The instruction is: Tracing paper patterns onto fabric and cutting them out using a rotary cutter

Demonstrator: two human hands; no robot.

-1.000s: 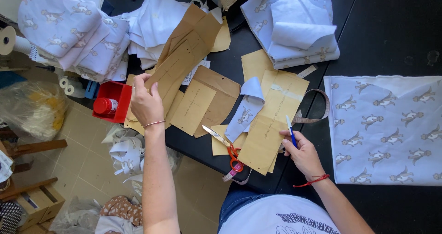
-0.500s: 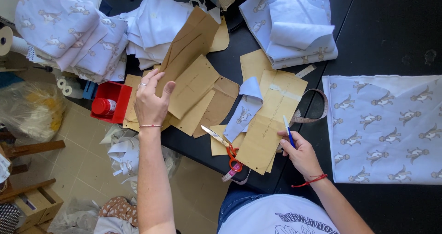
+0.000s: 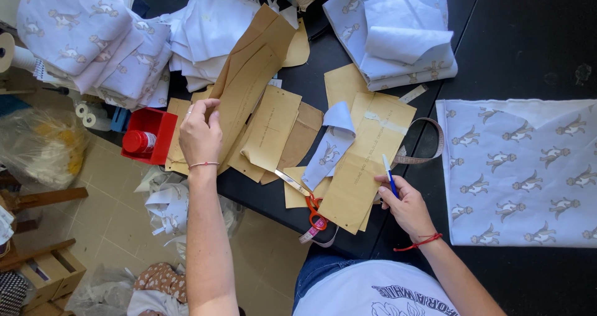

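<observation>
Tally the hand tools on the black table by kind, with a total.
Scissors, orange-handled: 1
Blue pen, held in the right hand: 1
Measuring tape: 1
Total: 3

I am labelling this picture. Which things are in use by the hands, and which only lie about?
In use:
left hand on brown paper patterns
right hand holding blue pen

Lying about:
orange scissors
red box
printed fabric
measuring tape
</observation>
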